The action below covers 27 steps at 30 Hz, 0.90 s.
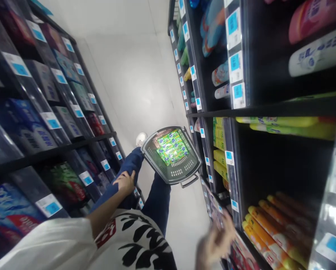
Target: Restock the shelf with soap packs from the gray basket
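My left hand (125,182) rests on my bent leg in blue trousers (135,161), fingers lying over the knee and holding nothing. My right hand (219,238), smeared by motion, is beside the lower right shelf. Its fingers look apart, with nothing visible in them. A dark grey shopping basket (169,180) stands on the floor in front of my legs, its handle sticking out toward the right shelf. Inside lies a green pack (172,147) with blue and white print. Close to my right hand are orange-yellow bottles (269,228) lying on the shelf.
A tall black shelf (80,144) with boxed goods and price tags (50,205) runs along my left. On the right, another black shelf (263,110) holds yellow packs (220,161), bottles (320,56) and tubes. Pale floor (134,86) stretches between them.
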### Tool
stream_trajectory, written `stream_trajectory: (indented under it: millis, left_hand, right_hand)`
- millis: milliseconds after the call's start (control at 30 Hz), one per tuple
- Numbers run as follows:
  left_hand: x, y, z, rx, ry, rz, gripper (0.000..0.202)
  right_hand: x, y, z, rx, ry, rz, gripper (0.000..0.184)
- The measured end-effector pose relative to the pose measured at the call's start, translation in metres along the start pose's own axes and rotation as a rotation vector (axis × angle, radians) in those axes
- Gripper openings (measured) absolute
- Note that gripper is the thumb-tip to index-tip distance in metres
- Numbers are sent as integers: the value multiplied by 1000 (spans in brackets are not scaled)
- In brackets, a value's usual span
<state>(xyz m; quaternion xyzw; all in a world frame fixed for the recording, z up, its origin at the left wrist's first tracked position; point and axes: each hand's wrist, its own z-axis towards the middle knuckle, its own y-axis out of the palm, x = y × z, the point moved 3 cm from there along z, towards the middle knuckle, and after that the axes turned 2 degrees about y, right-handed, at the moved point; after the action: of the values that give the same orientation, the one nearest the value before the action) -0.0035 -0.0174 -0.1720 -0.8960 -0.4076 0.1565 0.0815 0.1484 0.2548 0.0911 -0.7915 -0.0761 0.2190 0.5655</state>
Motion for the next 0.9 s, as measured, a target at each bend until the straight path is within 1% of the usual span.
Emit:
stream_trajectory:
  millis: [33, 67, 100, 133, 167, 200, 233, 267, 300, 333, 367, 467, 533, 567, 667, 700, 767, 833, 900]
  left_hand:
    - [-1, -1, 0, 10, -7, 13, 76]
    - [-2, -2, 0, 22, -10, 18, 74]
    - [-3, -2, 0, 34, -5, 20, 73]
    - [-4, -4, 0, 46, 6, 22, 73]
    - [-5, -5, 0, 61, 21, 26, 74]
    - [-6, -8, 0, 72, 36, 31, 75]
    - [-6, -10, 1, 82, 49, 31, 75]
    - [-6, -14, 2, 93, 54, 26, 75]
    - [-7, -18, 4, 103, 56, 11, 74]
    - [-7, -22, 6, 112, 54, -12, 72]
    - [-8, -26, 10, 119, 49, -38, 70]
    - [-12, -35, 21, 160, 18, -91, 64]
    - [-16, -38, 28, 199, -1, -94, 61]
    - [-18, -40, 31, 213, -3, -93, 60]
    - [-21, -45, 38, 225, 1, -88, 58]
    - [-20, -47, 41, 225, -2, -82, 57]
    - [-18, -53, 45, 229, -14, -66, 55]
    - [-15, -59, 48, 233, -24, -63, 54]
    - [-14, -64, 51, 237, -29, -81, 53]
  right_hand:
    - [-1, 35, 1, -31, 80, 67, 53]
    - [-3, 74, 3, -106, 157, 133, 55]
    - [-7, 115, 8, -223, 209, 178, 55]
    - [-10, 156, 13, -390, 235, 201, 56]
    - [-14, 194, 21, -533, 196, 156, 56]
    - [-17, 227, 30, -657, 143, 85, 58]
    - [-17, 255, 41, -756, 97, 6, 61]
    - [-16, 279, 52, -831, 66, -63, 64]
    - [-14, 299, 65, -879, 35, -121, 65]
    - [-12, 316, 78, -895, -4, -171, 65]
    - [-11, 332, 92, -882, -51, -213, 64]
    - [-17, 379, 132, -739, -222, -284, 64]
    - [-27, 418, 154, -679, -323, -278, 68]
    - [-34, 440, 163, -685, -367, -268, 71]
    - [-54, 508, 185, -768, -478, -261, 78]
    - [-60, 527, 191, -780, -503, -268, 80]
    - [-70, 558, 204, -751, -523, -299, 83]
    - [-74, 580, 215, -712, -487, -361, 81]
    - [-75, 595, 222, -715, -414, -433, 76]
